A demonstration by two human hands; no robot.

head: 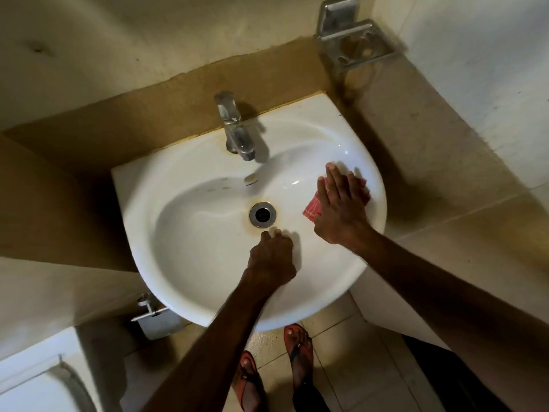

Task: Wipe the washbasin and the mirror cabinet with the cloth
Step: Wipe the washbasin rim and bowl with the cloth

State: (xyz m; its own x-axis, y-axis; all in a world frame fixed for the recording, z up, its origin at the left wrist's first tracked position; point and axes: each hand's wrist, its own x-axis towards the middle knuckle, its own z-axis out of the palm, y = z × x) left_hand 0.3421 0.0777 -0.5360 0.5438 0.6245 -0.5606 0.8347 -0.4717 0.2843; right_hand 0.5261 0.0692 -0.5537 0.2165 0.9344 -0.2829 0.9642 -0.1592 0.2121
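A white washbasin (pixel 184 233) fills the middle of the view, with a chrome tap (pixel 236 129) at its back and a metal drain (pixel 262 215) at the bottom of the bowl. My right hand (pixel 341 203) lies flat, fingers spread, pressing a red patterned cloth (pixel 312 208) against the bowl's right inner slope. My left hand (pixel 271 258) rests inside the bowl just in front of the drain, fingers curled with the tips on the porcelain, holding nothing. The mirror cabinet is not in view.
A metal soap holder (pixel 356 43) is fixed to the wall at the upper right. A toilet-paper holder (pixel 154 316) hangs below the basin's left edge, with a white fixture (pixel 32 382) at the bottom left. My feet in red sandals (pixel 297 349) stand on the tiled floor.
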